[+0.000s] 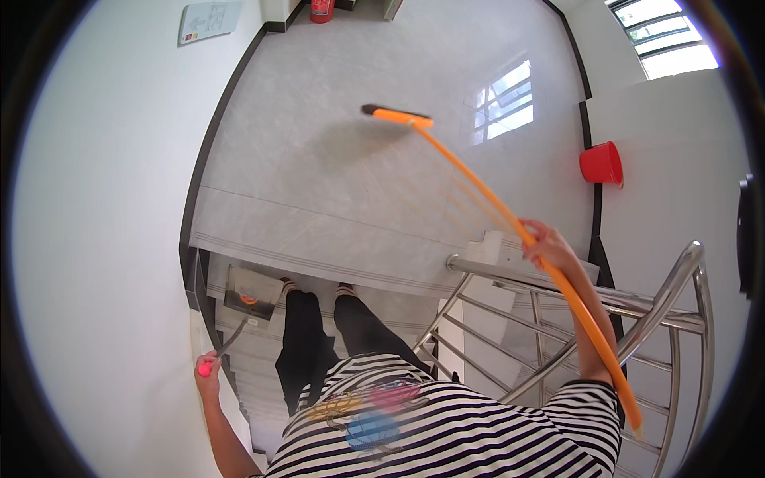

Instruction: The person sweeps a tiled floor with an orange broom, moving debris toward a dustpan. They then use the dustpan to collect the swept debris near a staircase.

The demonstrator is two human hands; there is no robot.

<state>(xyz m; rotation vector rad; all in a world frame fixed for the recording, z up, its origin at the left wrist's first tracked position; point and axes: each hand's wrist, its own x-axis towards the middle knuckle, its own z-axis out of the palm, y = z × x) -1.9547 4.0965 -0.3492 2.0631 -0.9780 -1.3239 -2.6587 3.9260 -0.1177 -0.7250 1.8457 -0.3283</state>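
Observation:
My right hand (550, 244) is closed around the orange handle of a broom (466, 171). The broom's orange head with dark bristles is over the grey landing; whether it touches the floor I cannot tell. The handle's rear end passes along my right forearm. Low at the left, my left hand (208, 381) grips the pink-ended handle of a metal dustpan (259, 280). The pan is by the stairs, beside my feet, with a small orange patch near its handle joint.
A stainless steel railing (550, 279) stands at the right, below my right arm. Stairs (255, 374) descend on the left behind my legs. A red bucket (599, 164) sits against the right wall, and a red cylinder (322, 10) at the far wall.

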